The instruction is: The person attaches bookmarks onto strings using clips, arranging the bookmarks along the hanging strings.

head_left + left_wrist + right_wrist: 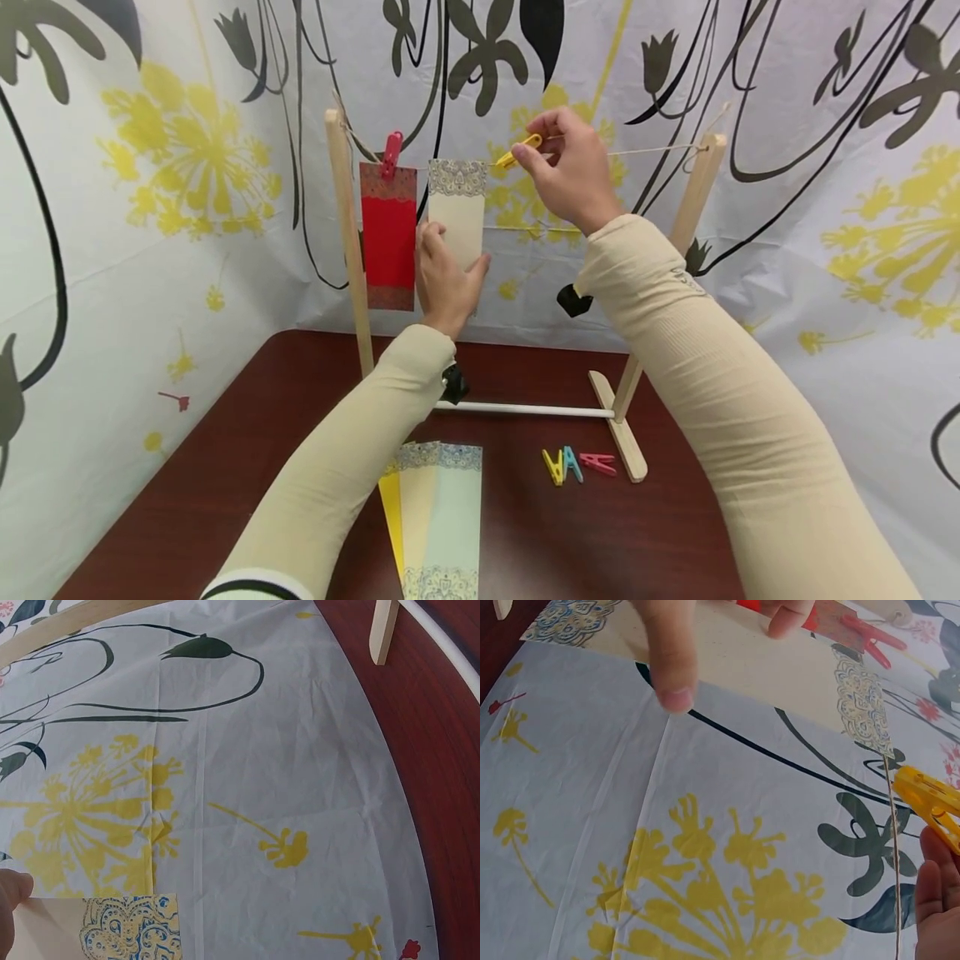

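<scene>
A cream paper card point(456, 212) with patterned ends is upright at the string, gripped along its sides by my left hand point(450, 279). In the right wrist view the left thumb point(673, 667) lies at the card's near edge. Between thumb and fingers of my right hand point(573, 171) is a yellow clothespin point(520, 150), its tip close to the string point(895, 862) just right of the card's top corner. A red card point(388, 242) hangs to the left under a red clothespin point(392, 154).
A wooden frame point(693, 196) carries the string between two posts. On the dark table point(540, 533) lie several cards point(453, 508) in a fanned pile. A yellow clothespin point(553, 467), a blue clothespin point(572, 463) and pink clothespins point(597, 463) lie right of them. Patterned cloth point(225, 275) stands behind.
</scene>
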